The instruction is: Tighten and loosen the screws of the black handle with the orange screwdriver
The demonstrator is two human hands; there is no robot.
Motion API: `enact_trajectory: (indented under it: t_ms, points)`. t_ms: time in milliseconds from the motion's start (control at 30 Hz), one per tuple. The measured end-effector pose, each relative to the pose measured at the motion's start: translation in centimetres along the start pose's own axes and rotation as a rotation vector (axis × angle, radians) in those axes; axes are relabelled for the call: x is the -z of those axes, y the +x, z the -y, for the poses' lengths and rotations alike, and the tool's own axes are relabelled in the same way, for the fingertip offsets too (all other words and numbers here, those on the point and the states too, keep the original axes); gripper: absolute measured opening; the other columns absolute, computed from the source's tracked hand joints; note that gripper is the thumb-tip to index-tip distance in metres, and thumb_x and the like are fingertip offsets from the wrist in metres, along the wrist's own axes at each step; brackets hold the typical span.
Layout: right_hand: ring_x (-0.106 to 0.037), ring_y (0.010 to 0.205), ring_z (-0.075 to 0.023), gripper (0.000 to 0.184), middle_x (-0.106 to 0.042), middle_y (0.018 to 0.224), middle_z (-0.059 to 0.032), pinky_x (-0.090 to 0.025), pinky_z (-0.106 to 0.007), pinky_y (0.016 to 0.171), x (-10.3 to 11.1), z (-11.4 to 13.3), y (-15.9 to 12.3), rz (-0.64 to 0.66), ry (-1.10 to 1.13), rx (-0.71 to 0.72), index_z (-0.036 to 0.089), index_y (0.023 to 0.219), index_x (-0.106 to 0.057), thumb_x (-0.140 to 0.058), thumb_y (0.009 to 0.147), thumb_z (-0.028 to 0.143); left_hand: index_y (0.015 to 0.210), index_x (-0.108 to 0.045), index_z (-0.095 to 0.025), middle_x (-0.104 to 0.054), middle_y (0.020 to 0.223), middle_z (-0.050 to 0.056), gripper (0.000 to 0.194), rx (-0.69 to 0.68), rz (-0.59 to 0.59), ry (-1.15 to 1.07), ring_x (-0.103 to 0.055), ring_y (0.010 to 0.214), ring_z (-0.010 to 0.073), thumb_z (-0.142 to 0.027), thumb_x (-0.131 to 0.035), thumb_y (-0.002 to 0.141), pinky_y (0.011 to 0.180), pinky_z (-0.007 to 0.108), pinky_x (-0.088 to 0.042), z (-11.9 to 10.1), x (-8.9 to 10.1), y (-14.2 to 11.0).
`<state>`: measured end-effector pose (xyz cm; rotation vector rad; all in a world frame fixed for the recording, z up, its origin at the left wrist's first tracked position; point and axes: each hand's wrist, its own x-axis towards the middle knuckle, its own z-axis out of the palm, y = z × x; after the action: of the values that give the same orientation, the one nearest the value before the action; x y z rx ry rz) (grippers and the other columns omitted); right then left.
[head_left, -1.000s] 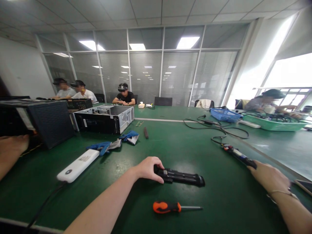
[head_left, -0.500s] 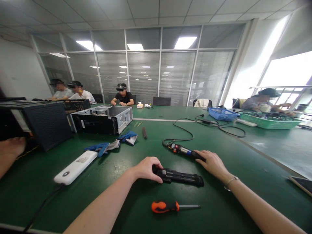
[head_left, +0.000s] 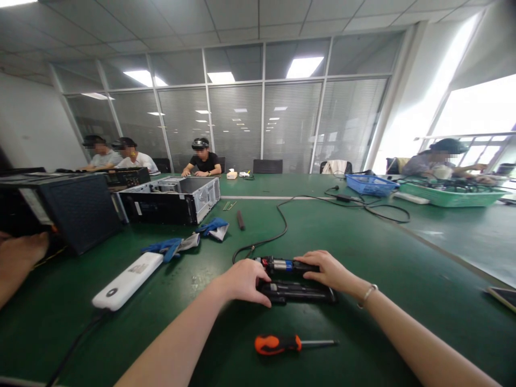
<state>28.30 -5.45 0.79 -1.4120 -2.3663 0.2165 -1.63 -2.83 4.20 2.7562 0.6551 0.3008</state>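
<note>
My left hand (head_left: pixel 244 282) is curled around the left end of a long black plastic casing (head_left: pixel 300 293) lying on the table. Just beyond it lies a slim corded device (head_left: pixel 281 264) with silver, blue and red parts showing. My right hand (head_left: pixel 328 273) grips this device by its black right end. The two pieces are side by side, almost parallel; whether they touch is hard to tell. Nearer to me rests a screwdriver (head_left: pixel 278 344) with an orange and black handle, its shaft pointing right.
A white power strip (head_left: pixel 129 282), blue-grey gloves (head_left: pixel 171 248) and an open computer case (head_left: pixel 161 207) are on the left. Beside a dark computer tower (head_left: pixel 86 209) is another person's hand (head_left: pixel 24 250). A blue basket (head_left: pixel 371 186) and a green basket (head_left: pixel 455 198) stand far right.
My right hand has drawn the corded device left and nearer, from beyond the casing to right alongside it, with its cable trailing. My left hand stays on the casing.
</note>
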Motion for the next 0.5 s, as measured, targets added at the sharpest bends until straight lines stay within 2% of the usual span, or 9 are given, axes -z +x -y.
enact_trajectory:
  t_ms: [133, 333, 500]
  points:
    - [-0.059, 0.105, -0.0253, 0.045, -0.066, 0.116, -0.0055, -0.039, -0.042, 0.098, 0.2, 0.1, -0.7, -0.017, -0.022, -0.008, 0.029, 0.125, -0.060, -0.063, 0.082, 0.040, 0.102, -0.073, -0.019, -0.070, 0.089, 0.007, 0.058, -0.042, 0.002, -0.026, -0.064, 0.078, 0.0213, -0.061, -0.075, 0.062, 0.068, 0.026, -0.045, -0.2, 0.0, 0.0]
    - [-0.061, 0.101, -0.0254, 0.046, -0.067, 0.113, -0.0074, -0.039, -0.048, 0.098, -0.4, 0.8, -1.2, -0.131, -0.086, 0.047, 0.027, 0.125, -0.059, -0.064, 0.081, 0.040, 0.101, -0.073, -0.020, -0.069, 0.084, 0.005, 0.055, -0.035, -0.017, -0.044, -0.063, 0.073, 0.0205, -0.057, -0.078, 0.061, 0.065, 0.026, -0.045, 0.4, -0.4, 0.0]
    - [-0.060, 0.103, -0.0244, 0.041, -0.066, 0.113, -0.0076, -0.043, -0.045, 0.096, -0.6, 1.2, -1.4, -0.249, -0.079, 0.053, 0.027, 0.123, -0.060, -0.060, 0.085, 0.042, 0.100, -0.073, -0.020, -0.068, 0.083, 0.005, 0.053, -0.033, -0.021, -0.046, -0.063, 0.072, 0.0196, -0.056, -0.078, 0.062, 0.064, 0.025, -0.045, 0.3, -0.3, 0.1]
